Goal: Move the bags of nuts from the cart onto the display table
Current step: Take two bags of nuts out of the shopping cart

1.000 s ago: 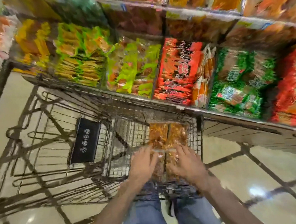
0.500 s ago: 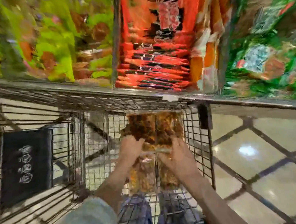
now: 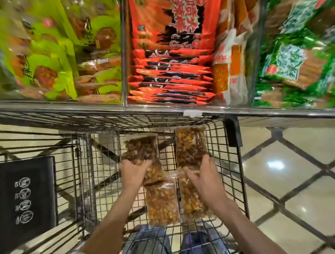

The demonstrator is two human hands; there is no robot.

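Several clear bags of brown nuts lie in the small upper basket of the wire cart (image 3: 232, 132). My left hand (image 3: 133, 172) grips the far left bag of nuts (image 3: 141, 149) at its near end. My right hand (image 3: 204, 176) closes on the far right bag of nuts (image 3: 191, 145). Two more bags, the near left bag (image 3: 162, 203) and the near right bag (image 3: 190, 204), lie below my hands on the basket floor. The display table (image 3: 202, 112) with its metal rim stands directly beyond the cart.
The table's bins hold green snack packs (image 3: 51, 56), red packs (image 3: 168, 64), orange-white packs (image 3: 232, 68) and dark green packs (image 3: 300, 61). A black sign (image 3: 25, 204) hangs on the cart's larger section at left. Glossy tiled floor (image 3: 302, 174) lies to the right.
The view has come closer to the cart and table. My hands have spread apart, and the two far bags have separated, each now held by one hand.
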